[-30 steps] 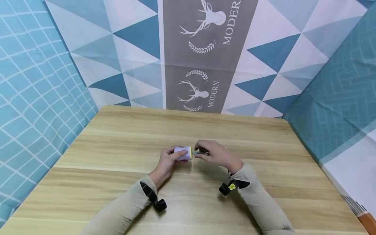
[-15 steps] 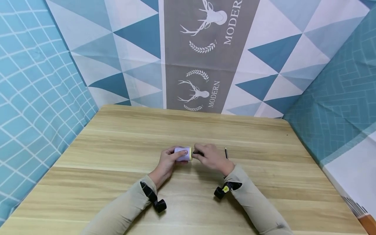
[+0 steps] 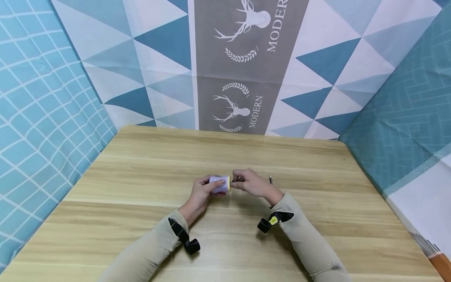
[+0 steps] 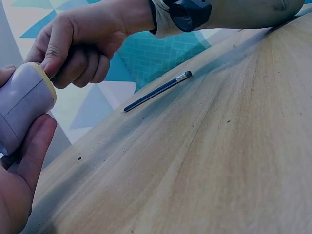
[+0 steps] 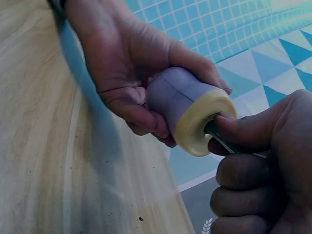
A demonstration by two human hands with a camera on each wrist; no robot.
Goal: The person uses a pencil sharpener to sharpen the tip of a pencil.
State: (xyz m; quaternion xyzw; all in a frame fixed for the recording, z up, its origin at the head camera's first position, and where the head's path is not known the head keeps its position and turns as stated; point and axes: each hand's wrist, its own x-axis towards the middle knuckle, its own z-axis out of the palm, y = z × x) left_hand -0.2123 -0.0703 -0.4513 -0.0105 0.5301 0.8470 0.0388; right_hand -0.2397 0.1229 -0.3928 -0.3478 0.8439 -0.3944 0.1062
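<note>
A pale purple pencil sharpener [image 3: 219, 184] with a yellow end ring lies sideways in my left hand [image 3: 201, 192], thumb on top and fingers below. Its yellow face, with a small round hole, points toward my right hand [image 3: 254, 183]. Seen from the right wrist, the thumb and curled index finger pinch a dark pencil [image 5: 218, 136] whose end sits in that hole. Most of this pencil is hidden by the right hand. A second pencil [image 4: 157, 91], dark blue with a silver band and dark eraser, lies on the table beyond the right hand.
Both hands are over the middle of the wooden table [image 3: 158, 168]. Patterned cloth [image 3: 239, 78] hangs along the back, with blue tiled cloth [image 3: 46, 109] at the left. Each sleeve carries a black strapped camera [image 3: 192, 246].
My right hand has drawn nearer the sharpener and tightened around the pencil, whose shaft showed between them earlier. The second pencil has come into view beside the right wrist. My left hand stays still.
</note>
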